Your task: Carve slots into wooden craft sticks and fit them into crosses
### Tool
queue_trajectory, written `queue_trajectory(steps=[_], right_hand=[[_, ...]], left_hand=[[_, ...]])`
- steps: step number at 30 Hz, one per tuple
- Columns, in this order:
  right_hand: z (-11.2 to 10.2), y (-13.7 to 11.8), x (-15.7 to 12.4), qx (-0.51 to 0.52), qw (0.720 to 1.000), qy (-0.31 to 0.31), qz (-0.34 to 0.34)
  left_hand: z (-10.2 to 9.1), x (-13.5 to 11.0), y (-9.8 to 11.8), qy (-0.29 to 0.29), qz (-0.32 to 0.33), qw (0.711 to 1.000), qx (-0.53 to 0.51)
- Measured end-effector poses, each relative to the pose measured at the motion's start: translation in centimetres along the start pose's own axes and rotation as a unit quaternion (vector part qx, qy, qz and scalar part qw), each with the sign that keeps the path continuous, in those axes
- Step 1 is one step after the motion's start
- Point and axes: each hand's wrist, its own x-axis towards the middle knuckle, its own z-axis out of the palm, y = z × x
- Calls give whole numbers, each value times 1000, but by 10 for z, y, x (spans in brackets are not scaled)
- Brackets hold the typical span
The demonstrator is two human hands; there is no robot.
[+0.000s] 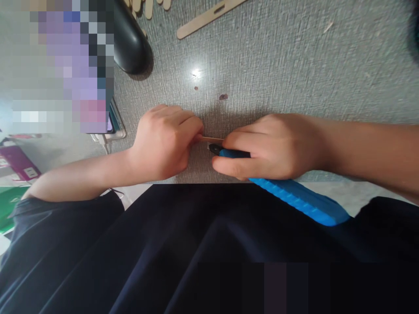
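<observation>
My left hand [165, 141] is closed, pinching one end of a thin wooden craft stick [212, 139] turned edge-on. My right hand [273, 146] is wrapped round a blue utility knife [301, 203], whose dark tip points left, just below the stick. The stick's other end runs up to my right fingers; whether they also grip it I cannot tell. Both hands are low over the grey textured table [294, 78], near its front edge. The knife's handle sticks out past that edge, toward my dark clothing.
Farther back lies a craft stick with a slot cut in it [199, 24]. Several more sticks [149, 8] lie beside a smooth black rounded object [132, 46]. At the left are a device with a white cable [104, 141] and a magenta box [21, 161]. Part of the left side is pixelated.
</observation>
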Motion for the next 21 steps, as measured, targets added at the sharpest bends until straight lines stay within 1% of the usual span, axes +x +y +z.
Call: queue_trajectory(steps=[3, 5, 11, 15, 16, 18, 21], right_hand=[[-2, 2, 1, 34, 999, 6, 1], [-3, 2, 1, 55, 998, 5, 4], [-5, 0, 1, 65, 997, -31, 24], [-1, 0, 1, 61, 998, -14, 20], [0, 0, 1, 58, 998, -9, 17], [2, 0, 1, 57, 998, -3, 13], [2, 1, 2, 79, 997, -10, 14]], left_hand=[[1, -1, -1, -15, -8, 1000, -3], [2, -1, -1, -4, -4, 1000, -5], [2, 0, 0, 3, 3, 1000, 13], [2, 0, 0, 58, 32, 998, 11], [2, 0, 0, 59, 32, 998, 8], [0, 1, 1, 39, 21, 999, 6], [-4, 1, 2, -13, 3, 1000, 23]])
